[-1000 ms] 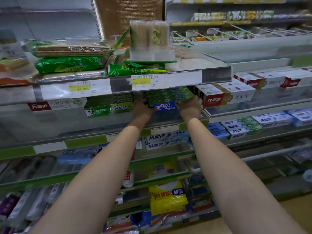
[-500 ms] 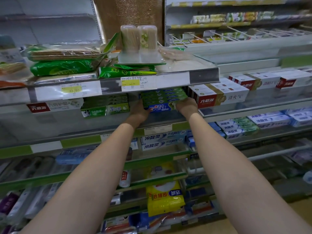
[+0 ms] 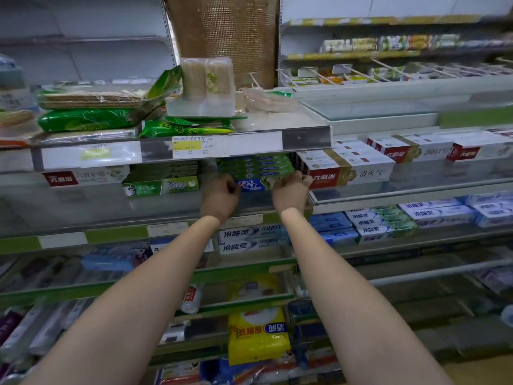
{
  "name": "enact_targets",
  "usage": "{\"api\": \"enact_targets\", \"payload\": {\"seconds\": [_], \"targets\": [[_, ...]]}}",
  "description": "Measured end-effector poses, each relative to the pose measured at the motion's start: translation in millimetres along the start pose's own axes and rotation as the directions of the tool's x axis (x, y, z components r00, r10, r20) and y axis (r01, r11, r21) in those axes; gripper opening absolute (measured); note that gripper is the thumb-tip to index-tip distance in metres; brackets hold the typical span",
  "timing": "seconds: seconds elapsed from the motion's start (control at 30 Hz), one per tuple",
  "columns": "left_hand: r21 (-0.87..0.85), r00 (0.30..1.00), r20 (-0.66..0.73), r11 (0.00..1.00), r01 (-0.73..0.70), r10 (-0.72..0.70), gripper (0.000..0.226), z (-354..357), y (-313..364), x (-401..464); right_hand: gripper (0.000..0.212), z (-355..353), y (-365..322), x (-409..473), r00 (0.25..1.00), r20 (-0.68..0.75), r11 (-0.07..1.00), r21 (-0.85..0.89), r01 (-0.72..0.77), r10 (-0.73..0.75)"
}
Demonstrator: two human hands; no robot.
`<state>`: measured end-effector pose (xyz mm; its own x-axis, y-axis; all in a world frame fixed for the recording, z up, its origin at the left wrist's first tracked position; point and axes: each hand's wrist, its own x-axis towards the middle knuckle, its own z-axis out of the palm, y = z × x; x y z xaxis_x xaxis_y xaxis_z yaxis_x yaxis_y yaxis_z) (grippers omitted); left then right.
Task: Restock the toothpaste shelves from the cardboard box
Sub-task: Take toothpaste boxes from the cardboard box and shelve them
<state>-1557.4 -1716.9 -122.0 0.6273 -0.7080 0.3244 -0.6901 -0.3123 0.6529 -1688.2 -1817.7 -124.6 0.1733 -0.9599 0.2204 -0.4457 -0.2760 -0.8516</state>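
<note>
Under the price rail, gripped both ends of the toothpaste stack [image 3: 256, 173] with left hand [image 3: 220, 194] and right hand [image 3: 291, 190], fingers curled, likely to square it.

We find the toothpaste stack [image 3: 256, 169] on the glass shelf [image 3: 388, 194], between the Darlie boxes [image 3: 161, 184] to its left and the boxed row [image 3: 349, 169] to its right (snack packets [image 3: 88, 120] lie on the shelf above).

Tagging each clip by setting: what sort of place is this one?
Most likely a small shop's toiletries aisle. Tiered shelves carry paper price labels along their front edges, boxed toothpaste is stacked in rows such as the red-and-white boxes, and both hands, left hand and right hand, hold a stack of green boxes.
</note>
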Motion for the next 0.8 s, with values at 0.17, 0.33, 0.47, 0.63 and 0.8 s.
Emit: {"api": "enact_targets", "payload": {"seconds": [0.17,0.33,0.47,0.63,0.8], "targets": [[-0.096,0.995,0.017,0.991,-0.098,0.100,0.022,32.6,40.9,-30.1,0.010,-31.7,31.5,-24.3,1.000,0.026,0.911,0.412,-0.005,-0.006],[-0.192,0.984,0.078,0.971,-0.144,0.161,0.023,80.0,75.5,-59.0,0.012,-62.1,91.6,-47.3,0.997,0.028,0.832,0.550,-0.071,0.066],[-0.259,0.977,0.174,0.963,-0.077,0.125,0.032,133.9,104.5,-79.7,0.004,-91.6,142.9,-45.0,0.977,0.087,0.779,0.591,-0.209,0.196],[-0.301,0.947,0.313,0.953,0.033,0.066,0.041,213.3,143.3,-118.4,0.006,-140.0,215.6,-38.9,0.932,0.120,0.765,0.541,-0.351,0.343],[-0.293,0.907,0.416,0.953,0.073,0.058,0.008,286.3,183.2,-163.4,0.015,-192.3,276.2,-34.1,0.856,0.087,0.688,0.557,-0.465,0.509]]}}
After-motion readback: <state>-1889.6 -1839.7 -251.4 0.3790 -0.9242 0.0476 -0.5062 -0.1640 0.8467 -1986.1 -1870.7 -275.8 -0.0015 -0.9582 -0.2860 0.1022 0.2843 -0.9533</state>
